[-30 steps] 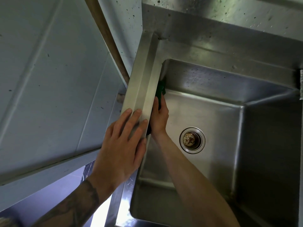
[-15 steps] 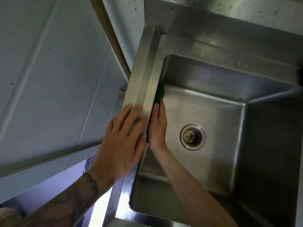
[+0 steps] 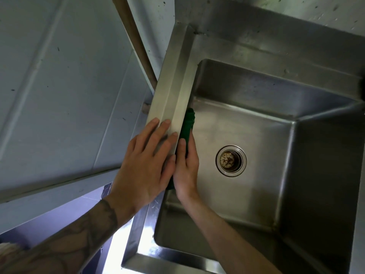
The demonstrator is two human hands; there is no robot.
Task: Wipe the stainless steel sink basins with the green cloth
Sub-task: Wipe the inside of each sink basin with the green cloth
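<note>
A stainless steel sink basin (image 3: 256, 147) fills the right of the head view, with a round drain (image 3: 231, 160) in its floor. My left hand (image 3: 144, 165) rests flat, fingers straight, on the sink's raised left rim (image 3: 173, 80). Inside the basin, my right hand (image 3: 186, 165) presses the dark green cloth (image 3: 187, 123) flat against the left inner wall just under the rim. The cloth sticks out beyond my fingertips; most of it is hidden behind my hand and the rim.
A grey tiled wall (image 3: 65, 76) stands left of the sink. A brown pipe (image 3: 134, 40) runs down between wall and rim. The sink's steel backsplash (image 3: 276, 22) rises at the top, and its front ledge (image 3: 167, 262) lies at the bottom.
My right hand has slid the cloth along the left wall toward me, away from the back corner. My left hand stays on the rim.
</note>
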